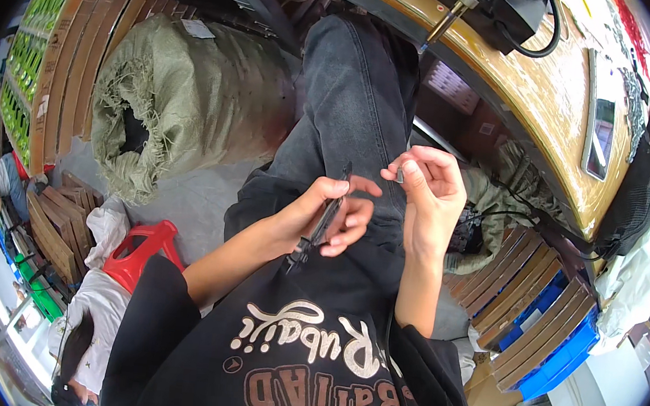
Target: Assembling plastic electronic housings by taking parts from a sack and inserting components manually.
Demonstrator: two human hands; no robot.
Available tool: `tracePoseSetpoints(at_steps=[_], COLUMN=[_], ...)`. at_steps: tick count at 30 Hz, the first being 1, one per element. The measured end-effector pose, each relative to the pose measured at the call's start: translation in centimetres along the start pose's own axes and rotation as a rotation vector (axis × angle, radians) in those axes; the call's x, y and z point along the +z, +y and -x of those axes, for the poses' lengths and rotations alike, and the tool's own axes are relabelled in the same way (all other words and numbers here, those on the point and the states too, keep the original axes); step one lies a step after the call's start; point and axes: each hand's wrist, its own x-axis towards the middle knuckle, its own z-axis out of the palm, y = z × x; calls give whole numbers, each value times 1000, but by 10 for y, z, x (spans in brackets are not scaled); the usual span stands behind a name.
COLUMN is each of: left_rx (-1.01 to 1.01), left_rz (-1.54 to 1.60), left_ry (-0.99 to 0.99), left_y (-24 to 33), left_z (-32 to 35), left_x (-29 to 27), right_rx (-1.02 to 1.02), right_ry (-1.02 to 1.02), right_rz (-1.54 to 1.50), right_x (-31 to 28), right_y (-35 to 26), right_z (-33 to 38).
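My left hand [331,215] is closed around a thin, dark, elongated part [321,230], held tilted above my lap. The part looks like black plastic or metal with small fittings at its lower end; its exact kind does not show. To its right, my right hand [430,183] is raised, thumb and forefinger pinching a tiny greyish metal piece [400,174]. The two hands are apart, a short gap between the small piece and the dark part. Both are over my dark trousers, below the table edge.
A wooden workbench [530,105] curves along the upper right, bearing a tool with a brass-coloured tip [454,16] and a phone [599,139]. A green woven sack [195,89] lies at left near stacked cardboard [69,61]. A red stool [144,252] and blue crates [560,359] flank me.
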Motion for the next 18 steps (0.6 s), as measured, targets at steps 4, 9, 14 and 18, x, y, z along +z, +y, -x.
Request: tracePoseSetpoints(at_steps=[4,9,14,18], left_rx=[-85,62,161,189], left_rz=[-31,-125,147,59], left_ry=[-103,-23,-64,-44], left_y=[-4,-8,-4,-3], left_z=[-7,-16,-19,-24], left_x=[2,3,2,9], right_rx=[-88,-133,-196,-293], right_ry=[90,151,187,229], right_rz=[-23,-21,59,189], right_x=[2,-4,-4,-2], right_y=[10,16,27,32], right_z=[-1,-10,-8,-9])
